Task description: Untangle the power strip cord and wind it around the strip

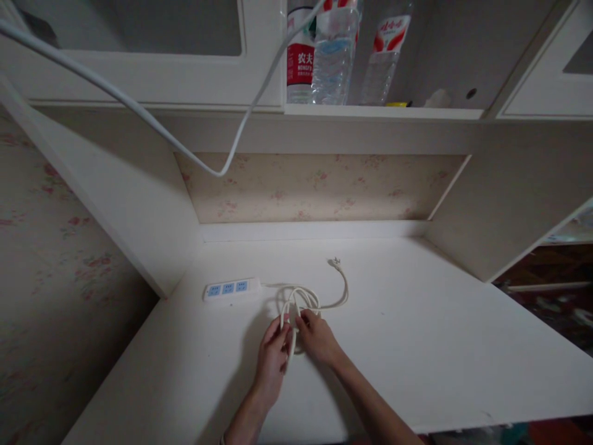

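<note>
Power strip, near the left edge of the worktop: white, with three blue socket panels. Cord: off-white. Worktop: white. Wallpaper above the worktop's back edge: beige, patterned with pinkish-red flowers. Rightmost bottle's label: red and white.

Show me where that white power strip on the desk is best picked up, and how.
I'd pinch the power strip across its middle, coming from above, one side of the grip on each long edge. It lies flat, long and narrow, with nothing on top of it. I'd avoid its right end, where the cord comes out.
</note>
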Demonstrator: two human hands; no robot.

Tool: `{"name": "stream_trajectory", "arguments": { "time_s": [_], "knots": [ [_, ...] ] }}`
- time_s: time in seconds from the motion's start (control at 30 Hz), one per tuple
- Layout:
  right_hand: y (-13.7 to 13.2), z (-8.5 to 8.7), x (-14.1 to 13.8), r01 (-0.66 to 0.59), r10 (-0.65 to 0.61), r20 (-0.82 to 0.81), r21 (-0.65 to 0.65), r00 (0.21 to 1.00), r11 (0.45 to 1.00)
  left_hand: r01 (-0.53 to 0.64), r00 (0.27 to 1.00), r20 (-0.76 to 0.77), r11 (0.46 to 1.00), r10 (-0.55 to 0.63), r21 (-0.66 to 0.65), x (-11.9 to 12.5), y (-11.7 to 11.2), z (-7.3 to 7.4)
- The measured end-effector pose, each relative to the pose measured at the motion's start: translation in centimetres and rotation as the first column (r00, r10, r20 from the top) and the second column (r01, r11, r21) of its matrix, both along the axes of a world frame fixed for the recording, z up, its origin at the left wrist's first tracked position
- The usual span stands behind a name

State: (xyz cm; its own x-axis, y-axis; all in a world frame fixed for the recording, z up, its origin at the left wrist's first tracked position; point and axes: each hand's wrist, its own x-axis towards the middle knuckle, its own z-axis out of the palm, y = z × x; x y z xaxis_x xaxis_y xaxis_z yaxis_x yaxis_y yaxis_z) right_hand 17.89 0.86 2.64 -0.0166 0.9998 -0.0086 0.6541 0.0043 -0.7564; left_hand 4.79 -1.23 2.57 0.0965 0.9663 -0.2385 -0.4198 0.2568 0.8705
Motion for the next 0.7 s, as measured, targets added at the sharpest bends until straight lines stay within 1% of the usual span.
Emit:
{"name": "stream_trajectory", "arguments": {
  "time_s": [0.07, 0.13, 0.2, 0.27, 0.33, 0.4, 0.5, 0.6, 0.7],
  "knots": [
    [-0.1, -0.4, 0.4, 0.012, -0.01, -0.048, 0.044, 0.999, 0.999, 0.028, 0.986, 0.163, 0.999, -0.021, -0.044, -0.7, 0.1, 0.6],
    [-0.2, -0.8, 0.8, 0.034, -0.026, -0.097, 0.089, 0.995, 0.995, 0.086, 0.947, 0.317, 0.993, -0.057, -0.077, -1.4, 0.4, 1.3],
    [-0.4, -1.2, 1.2, 0.057, -0.04, -0.143, 0.121, 0.989, 0.991, 0.132, 0.911, 0.407, 0.984, -0.072, -0.119, -2.2, 0.9, 1.8],
    [-0.7, -1.6, 1.5, 0.07, -0.043, -0.179, 0.144, 0.983, 0.987, 0.134, 0.907, 0.419, 0.975, -0.049, -0.176, -2.9, 1.3, 2.0],
    [-0.9, -1.9, 1.6, 0.075, -0.042, -0.197, 0.165, 0.979, 0.983, 0.129, 0.926, 0.375, 0.965, -0.035, -0.229, -3.4, 1.7, 1.8],
    [-1.1, -2.1, 1.6, 0.078, -0.038, -0.211, 0.186, 0.977, 0.979, 0.157, 0.945, 0.319, 0.957, -0.074, -0.243, -3.8, 1.9, 1.5],
    [-1.1, -2.4, 1.6, 0.103, -0.053, -0.251, 0.192, 0.967, 0.976, 0.215, 0.947, 0.279, 0.959, -0.158, -0.187, -4.4, 1.9, 1.2],
    [-1.0, -2.6, 1.8, 0.177, -0.119, -0.329, 0.151, 0.937, 0.973, 0.187, 0.944, 0.298, 0.974, -0.143, -0.127, -5.2, 1.5, 1.2],
    [-0.8, -2.6, 2.0, 0.241, -0.18, -0.411, 0.101, 0.893, 0.965, 0.172, 0.929, 0.352, 0.976, -0.116, -0.131, -6.2, 1.0, 1.3]
  ]
}}
